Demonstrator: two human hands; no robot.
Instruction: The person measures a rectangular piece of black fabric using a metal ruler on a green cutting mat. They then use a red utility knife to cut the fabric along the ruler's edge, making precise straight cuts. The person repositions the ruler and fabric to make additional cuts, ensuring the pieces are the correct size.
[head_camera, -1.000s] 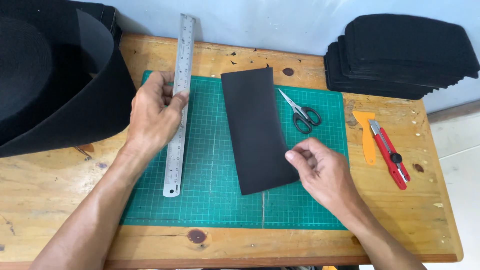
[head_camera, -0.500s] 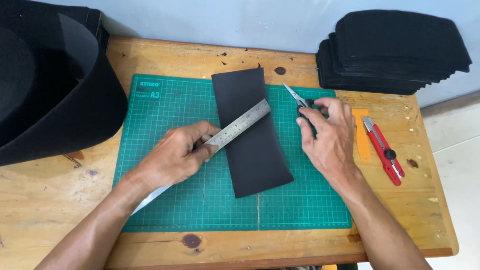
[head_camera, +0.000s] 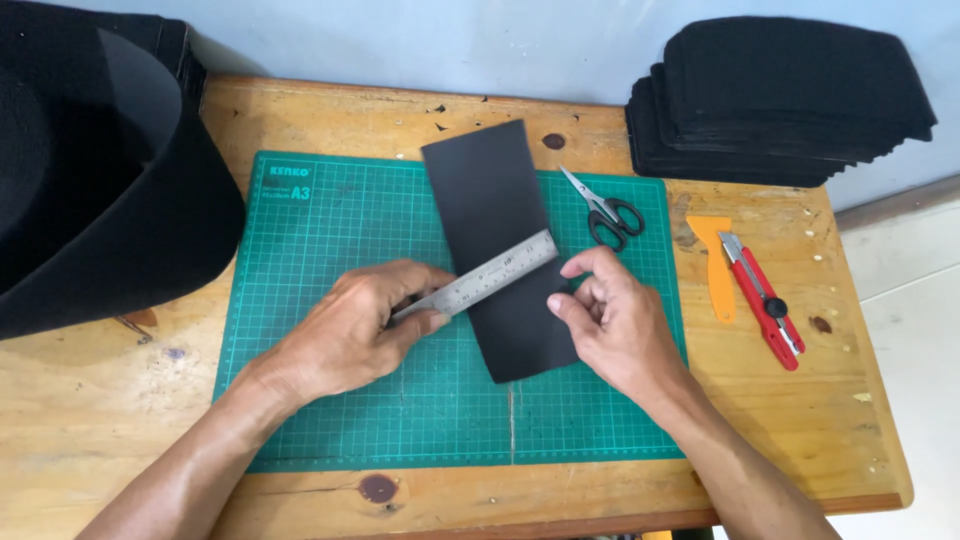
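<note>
Far left, a big roll of black felt-like sheet (head_camera: 100, 180) curls at the table's edge. The left hand (head_camera: 350, 330) pinches a steel ruler (head_camera: 480, 285), fingers closed around its near end, laying it slantwise across a matte black strip (head_camera: 500, 240) on the gridded green cutting mat (head_camera: 330, 220). The right hand (head_camera: 615, 320) holds nothing, loosely curled, fingertips pressing the strip's right edge. Beyond: small scissors (head_camera: 605, 210), an orange scraper (head_camera: 715, 260), a red utility knife (head_camera: 762, 300), stacked black pieces (head_camera: 790, 95). Knotty wooden table (head_camera: 350, 115), pale wall behind.
</note>
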